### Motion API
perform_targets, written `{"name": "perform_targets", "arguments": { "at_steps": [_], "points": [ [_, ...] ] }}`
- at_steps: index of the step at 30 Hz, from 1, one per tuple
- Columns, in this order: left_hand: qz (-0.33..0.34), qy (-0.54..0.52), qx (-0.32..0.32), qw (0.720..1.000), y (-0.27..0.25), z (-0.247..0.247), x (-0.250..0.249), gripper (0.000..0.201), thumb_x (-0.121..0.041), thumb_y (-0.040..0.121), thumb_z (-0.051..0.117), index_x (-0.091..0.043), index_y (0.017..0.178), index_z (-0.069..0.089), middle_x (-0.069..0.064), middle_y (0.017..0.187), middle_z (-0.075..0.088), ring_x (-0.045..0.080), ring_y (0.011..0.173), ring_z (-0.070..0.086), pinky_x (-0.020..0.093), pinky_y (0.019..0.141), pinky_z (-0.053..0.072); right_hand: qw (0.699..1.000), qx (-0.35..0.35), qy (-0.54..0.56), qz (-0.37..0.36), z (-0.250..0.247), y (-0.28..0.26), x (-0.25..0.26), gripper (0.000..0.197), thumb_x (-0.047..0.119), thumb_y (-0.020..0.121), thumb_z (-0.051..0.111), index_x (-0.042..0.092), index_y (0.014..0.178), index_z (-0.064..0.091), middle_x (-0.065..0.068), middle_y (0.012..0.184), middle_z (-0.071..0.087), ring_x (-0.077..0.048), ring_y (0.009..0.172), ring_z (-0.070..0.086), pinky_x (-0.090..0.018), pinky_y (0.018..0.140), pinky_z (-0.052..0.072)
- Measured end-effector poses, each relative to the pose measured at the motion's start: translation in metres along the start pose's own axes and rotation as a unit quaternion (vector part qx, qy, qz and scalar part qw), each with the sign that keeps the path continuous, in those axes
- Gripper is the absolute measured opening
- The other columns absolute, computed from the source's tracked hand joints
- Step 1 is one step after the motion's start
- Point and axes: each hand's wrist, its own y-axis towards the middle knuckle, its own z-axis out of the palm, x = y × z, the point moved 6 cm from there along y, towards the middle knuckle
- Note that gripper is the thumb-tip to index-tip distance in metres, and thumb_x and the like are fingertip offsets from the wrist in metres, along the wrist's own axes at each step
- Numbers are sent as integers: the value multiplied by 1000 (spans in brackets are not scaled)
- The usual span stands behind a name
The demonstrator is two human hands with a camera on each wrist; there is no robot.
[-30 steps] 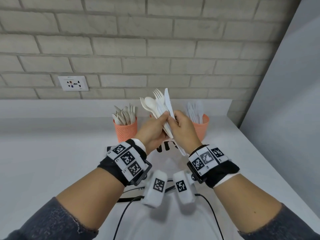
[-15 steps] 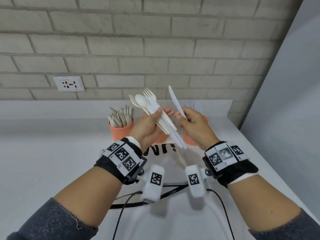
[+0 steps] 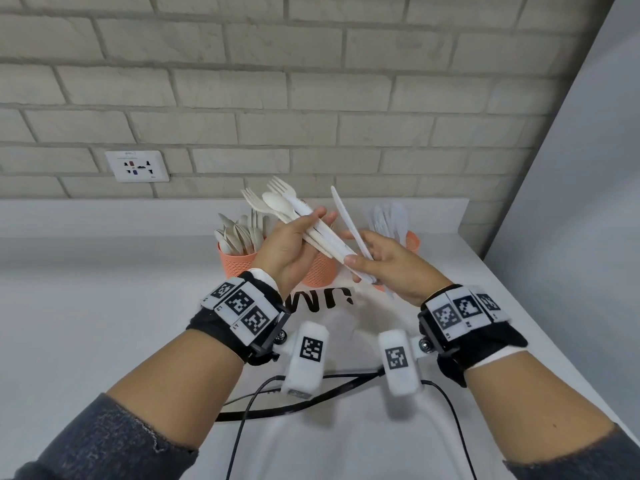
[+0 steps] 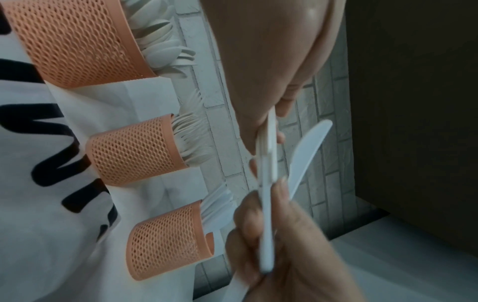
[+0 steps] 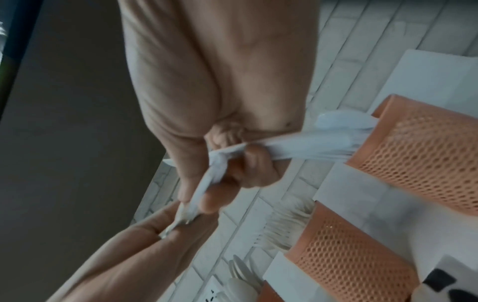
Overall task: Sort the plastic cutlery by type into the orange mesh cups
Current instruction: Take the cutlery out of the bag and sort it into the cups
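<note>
Three orange mesh cups (image 3: 317, 271) stand near the surface's far edge. The left hand (image 3: 289, 252) grips a mixed cutlery bundle (image 3: 311, 225); the right hand (image 3: 391, 268) pinches one white knife (image 3: 348, 223) by its handle (blade up). Judged light, stiff, slippery: hold mid-handle, firmly.

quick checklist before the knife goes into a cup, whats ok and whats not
1. White plastic knife gripped by right hand: ok.
2. Knife free of the mixed cutlery bundle in left hand: cannot tell, the handles cross.
3. Rightmost orange mesh cup holds translucent white pieces: ok; whether all are knives, cannot tell.
4. Cup upright: ok.
5. Bundle held firmly: ok.
</note>
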Motion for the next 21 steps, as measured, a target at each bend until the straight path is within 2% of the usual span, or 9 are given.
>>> {"name": "perform_targets", "arguments": {
  "at_steps": [2, 4, 7, 10, 12, 14, 17, 19, 21],
  "points": [
    [7, -17, -14, 1000, 1, -3, -4, 4, -4, 95, 46, -3, 94, 50, 13, 90, 58, 18, 83, 62, 36, 81, 52, 1000, 23, -5, 9, 0, -1, -6, 27, 10, 94, 51, 20, 119, 52, 14, 71, 62, 5, 61, 59, -10, 49, 38],
    [12, -26, -27, 999, 1, -5, -5, 6, -9, 96, 45, -7, 92, 47, 11, 87, 57, 17, 81, 61, 36, 75, 54, 999, 34, 12, 15, 0, -2, -12, 20, 10, 95, 48, 23, 107, 56, 11, 62, 59, 1, 57, 56, -13, 49, 36],
    [18, -44, -51, 998, 1, -13, -9, 12, -11, 97, 46, -4, 107, 48, 12, 96, 57, 19, 87, 61, 36, 64, 54, 998, 49, 24, 16, -2, -2, -19, 17, 9, 96, 44, 18, 94, 58, 3, 61, 50, -2, 53, 48, -16, 49, 31],
    [18, -52, -60, 997, 5, -23, -15, 17, -7, 96, 46, 0, 111, 48, 11, 96, 59, 19, 88, 61, 35, 79, 53, 998, 65, 0, 27, -7, -3, -29, 17, 10, 97, 44, 19, 88, 56, 4, 61, 48, -6, 57, 44, -18, 53, 29],
    [18, -53, -61, 997, 7, -28, -15, 9, -5, 95, 46, 0, 100, 53, 9, 87, 60, 16, 85, 61, 33, 87, 51, 997, 68, -17, 38, -8, -3, -35, 15, 12, 97, 44, 20, 91, 56, 4, 63, 50, -7, 59, 45, -18, 55, 31],
    [20, -60, -59, 996, 9, -28, -14, 9, -4, 95, 46, -1, 92, 54, 7, 82, 59, 15, 84, 62, 30, 84, 53, 996, 72, -41, 46, -2, -3, -35, 13, 15, 97, 45, 19, 100, 57, 9, 65, 56, -3, 62, 50, -20, 60, 34],
    [18, -34, -34, 999, 8, -19, -6, 14, -5, 96, 44, -1, 87, 55, 8, 85, 60, 13, 81, 64, 27, 81, 53, 993, 91, -68, 25, 14, 3, -30, 26, 24, 96, 47, 20, 121, 53, 21, 75, 63, 5, 75, 56, -17, 77, 44],
    [16, -23, -24, 999, 7, -16, -3, 17, -5, 96, 43, 0, 87, 56, 10, 87, 62, 13, 83, 64, 27, 81, 54, 993, 102, -54, 26, 21, 6, -28, 22, 26, 97, 45, 18, 114, 55, 9, 70, 55, -3, 65, 52, -20, 69, 44],
    [17, -35, -29, 999, 8, -18, -6, 19, -5, 97, 42, 2, 88, 57, 11, 89, 63, 15, 85, 63, 27, 71, 57, 991, 121, -6, 52, 20, 5, -31, 15, 21, 98, 42, 13, 101, 54, 0, 61, 42, -7, 52, 43, -20, 55, 41]
  ]
}}
